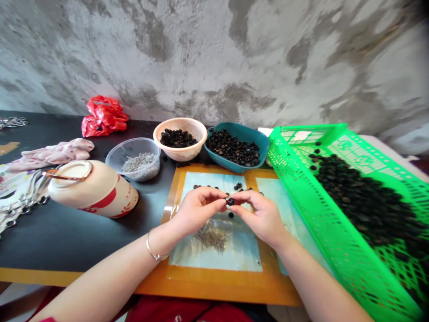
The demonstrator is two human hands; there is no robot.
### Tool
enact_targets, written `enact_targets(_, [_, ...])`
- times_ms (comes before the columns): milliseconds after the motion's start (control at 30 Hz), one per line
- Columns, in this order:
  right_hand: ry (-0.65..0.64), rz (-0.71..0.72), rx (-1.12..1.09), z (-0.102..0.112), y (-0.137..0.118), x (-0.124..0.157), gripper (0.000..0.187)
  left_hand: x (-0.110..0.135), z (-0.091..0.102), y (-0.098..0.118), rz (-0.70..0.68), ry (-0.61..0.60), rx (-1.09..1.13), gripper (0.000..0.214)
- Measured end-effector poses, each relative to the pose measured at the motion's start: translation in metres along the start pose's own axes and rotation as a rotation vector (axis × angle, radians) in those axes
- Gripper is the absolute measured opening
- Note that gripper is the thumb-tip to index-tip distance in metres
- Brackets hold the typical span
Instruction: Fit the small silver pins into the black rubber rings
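Over the taped work mat, my left hand (199,208) and my right hand (261,214) meet fingertip to fingertip. Between them is a small round black part (230,201), which the right thumb and forefinger pinch. The left thumb and forefinger are also pressed together at its left edge; whatever they hold there is too small to make out. Below the hands lies a loose pile of thin metal pins (214,239) on the pale sheet (234,261). One loose black piece (231,215) sits just under the fingertips, and several more black parts (238,186) lie behind the hands.
At the back stand a clear bowl (114,154) of pins, a pink bowl (181,154) and a teal basin (231,165), both with black parts. A green crate (321,232) of black pieces flanks the right. To the left are a tumbler (100,192), gloves (56,154) and a red bag (104,117).
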State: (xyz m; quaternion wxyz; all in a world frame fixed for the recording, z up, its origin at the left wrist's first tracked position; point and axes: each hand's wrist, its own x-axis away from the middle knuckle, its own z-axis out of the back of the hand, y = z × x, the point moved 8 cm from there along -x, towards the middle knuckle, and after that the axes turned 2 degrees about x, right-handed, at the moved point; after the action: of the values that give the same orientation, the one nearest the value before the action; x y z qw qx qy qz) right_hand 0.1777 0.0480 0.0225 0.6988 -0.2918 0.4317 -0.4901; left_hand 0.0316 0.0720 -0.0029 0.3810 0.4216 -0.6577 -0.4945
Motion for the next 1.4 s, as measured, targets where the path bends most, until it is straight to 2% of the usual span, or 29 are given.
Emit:
enact_targets(533, [0.014, 0.114, 0.078, 0.002, -0.013, 0.002, 0.011, 0.001, -0.001, 0.003, -0.030, -0.016, -0.055, 0.017])
enact_targets(667, [0.004, 0.046, -0.013, -0.003, -0.008, 0.004, 0.013, -0.001, 0.000, 0.000, -0.029, -0.040, -0.027, 0.014])
enact_targets(833, [-0.086, -0.112, -0.210, -0.010, 0.004, 0.006, 0.019, -0.003, -0.001, -0.006, 0.005, -0.069, -0.001, 0.015])
enact_targets(1033, [-0.085, -0.108, -0.152, -0.008, 0.005, 0.006, 0.014, -0.001, -0.001, -0.011, 0.054, -0.092, -0.019, 0.022])
enact_targets(1167, [-0.122, -0.025, -0.033, -0.008, -0.001, 0.005, 0.023, -0.001, -0.002, -0.012, 0.065, -0.129, -0.049, 0.023])
enact_targets(1267, [-0.159, 0.140, 0.084, -0.009, -0.011, 0.004, 0.031, -0.001, -0.002, -0.012, 0.067, -0.143, -0.038, 0.021])
enact_targets(1400, [-0.199, 0.307, 0.106, -0.012, -0.021, 0.005, 0.034, 0.000, -0.005, -0.011, 0.063, -0.156, 0.026, 0.022])
